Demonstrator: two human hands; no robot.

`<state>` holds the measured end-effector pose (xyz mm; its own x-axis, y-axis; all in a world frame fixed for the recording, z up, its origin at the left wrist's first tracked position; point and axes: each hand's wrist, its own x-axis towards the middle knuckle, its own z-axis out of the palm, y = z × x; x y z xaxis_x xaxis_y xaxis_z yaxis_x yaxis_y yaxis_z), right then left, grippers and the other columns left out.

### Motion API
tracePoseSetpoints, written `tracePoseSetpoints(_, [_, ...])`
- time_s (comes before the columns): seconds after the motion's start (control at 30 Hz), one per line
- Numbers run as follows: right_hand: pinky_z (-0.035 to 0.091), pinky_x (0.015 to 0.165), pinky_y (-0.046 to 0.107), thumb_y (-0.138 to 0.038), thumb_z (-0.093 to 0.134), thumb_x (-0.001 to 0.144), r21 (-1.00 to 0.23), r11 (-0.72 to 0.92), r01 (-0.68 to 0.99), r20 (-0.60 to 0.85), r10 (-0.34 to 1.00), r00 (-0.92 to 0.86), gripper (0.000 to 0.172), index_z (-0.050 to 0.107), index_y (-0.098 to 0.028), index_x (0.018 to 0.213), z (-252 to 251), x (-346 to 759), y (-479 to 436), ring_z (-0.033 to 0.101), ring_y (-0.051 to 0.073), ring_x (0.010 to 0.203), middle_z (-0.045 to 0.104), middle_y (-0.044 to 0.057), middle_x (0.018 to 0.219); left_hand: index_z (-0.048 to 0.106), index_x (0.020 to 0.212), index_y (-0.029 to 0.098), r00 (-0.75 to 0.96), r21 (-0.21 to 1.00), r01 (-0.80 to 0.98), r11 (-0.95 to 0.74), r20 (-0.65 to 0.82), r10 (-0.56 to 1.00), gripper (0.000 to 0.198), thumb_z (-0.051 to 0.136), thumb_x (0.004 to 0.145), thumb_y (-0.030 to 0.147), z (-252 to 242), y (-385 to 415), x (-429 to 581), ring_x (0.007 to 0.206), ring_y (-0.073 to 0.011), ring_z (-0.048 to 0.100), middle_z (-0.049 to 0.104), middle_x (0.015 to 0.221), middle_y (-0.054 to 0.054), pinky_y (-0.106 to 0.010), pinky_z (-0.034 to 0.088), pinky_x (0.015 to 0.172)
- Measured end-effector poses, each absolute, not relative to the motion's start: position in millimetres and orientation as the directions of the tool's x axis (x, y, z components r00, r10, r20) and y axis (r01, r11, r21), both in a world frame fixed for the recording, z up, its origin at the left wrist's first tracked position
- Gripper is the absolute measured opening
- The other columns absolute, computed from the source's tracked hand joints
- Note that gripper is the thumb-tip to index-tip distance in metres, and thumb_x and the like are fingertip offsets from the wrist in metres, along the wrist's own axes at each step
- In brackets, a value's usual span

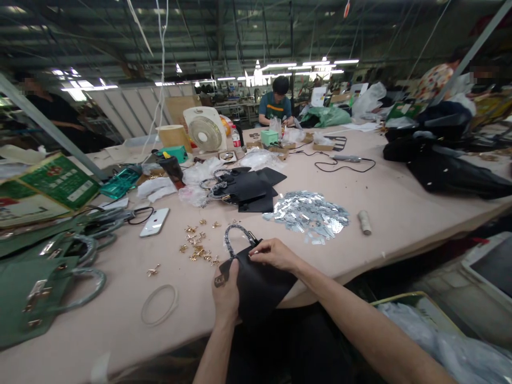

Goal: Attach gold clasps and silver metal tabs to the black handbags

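Note:
A small black handbag [258, 285] with a wrapped handle [236, 234] rests at the near edge of the beige table [400, 213]. My left hand [226, 296] grips its left side, thumb over the front. My right hand [274, 253] pinches the bag's top edge beside the handle's metal ring. Small gold metal fittings [197, 245] lie scattered just left of the bag.
Green handbags [40, 277] lie at the left, with a white phone [154, 222] and a clear ring [159, 304] nearby. A silver heap of metal plates [308, 216], a thread spool [364, 222] and black bag pieces [252, 189] sit beyond. A person works at the far end.

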<state>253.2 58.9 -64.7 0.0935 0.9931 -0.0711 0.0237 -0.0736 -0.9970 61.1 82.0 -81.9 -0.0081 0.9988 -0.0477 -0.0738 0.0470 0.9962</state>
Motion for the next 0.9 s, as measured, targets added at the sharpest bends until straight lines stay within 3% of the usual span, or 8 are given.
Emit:
tracePoseSetpoints(0.2, [0.046,0.055,0.023,-0.049,0.089,0.069,-0.991,-0.069,0.116,-0.063,0.997,0.050,0.038,0.084,-0.018,0.090,-63,257,64,0.062,0.011,0.054,0.079,0.006,0.083,0.073,0.098,0.016,0.003,0.999,-0.038,0.001,-0.001,1.000,0.050,0.079,0.077,0.060,-87,84,60,0.084,-0.0228,0.070,0.076,0.089,-0.006,-0.035,0.057,0.079])
tracePoseSetpoints(0.53, [0.051,0.057,0.025,-0.049,0.081,0.081,-0.959,0.095,0.266,0.101,0.995,0.012,0.032,0.080,-0.019,0.091,-67,259,61,0.066,0.013,0.055,0.078,0.005,0.087,0.073,0.092,0.015,0.047,1.000,0.001,0.013,-0.013,0.999,0.053,0.079,0.074,0.064,-87,88,58,0.076,-0.0227,0.070,0.076,0.082,-0.006,-0.034,0.056,0.074])
tracePoseSetpoints(0.9, [0.050,0.057,0.024,-0.045,0.083,0.079,-0.972,0.034,0.232,0.027,0.999,-0.031,0.028,0.078,-0.019,0.086,-73,262,64,0.067,0.013,0.056,0.077,0.003,0.085,0.075,0.094,0.015,0.098,1.000,0.017,-0.005,0.003,0.995,0.050,0.079,0.076,0.062,-83,87,58,0.077,-0.0223,0.070,0.077,0.084,-0.006,-0.032,0.055,0.073])
